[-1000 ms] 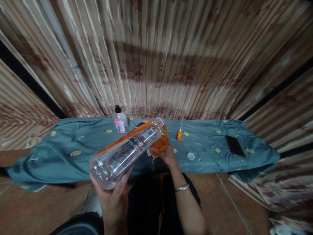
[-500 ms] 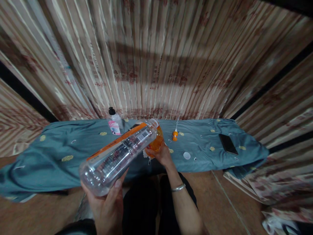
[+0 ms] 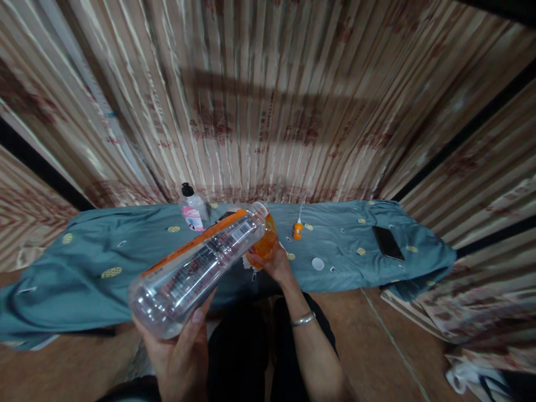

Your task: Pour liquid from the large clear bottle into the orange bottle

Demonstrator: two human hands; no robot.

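My left hand is closed around the base of a large clear plastic bottle with an orange-edged label. The bottle is tilted, its neck up and to the right, over a smaller bottle of orange liquid. That smaller bottle is held in my right hand, fingers wrapped round its lower part. The two mouths meet or overlap; I cannot tell whether they touch. An orange pump top with a clear tube lies beyond my right hand, and a white round cap lies to the right.
A clear bottle with a black cap and pink label stands at the back left. A dark phone lies at the right of the teal cloth. Pleated curtains hang close behind, between dark poles.
Both hands keep their hold, and the two bottles stay mouth to mouth. The whole scene has shifted slightly left in view, and the large bottle has moved a little left and down.
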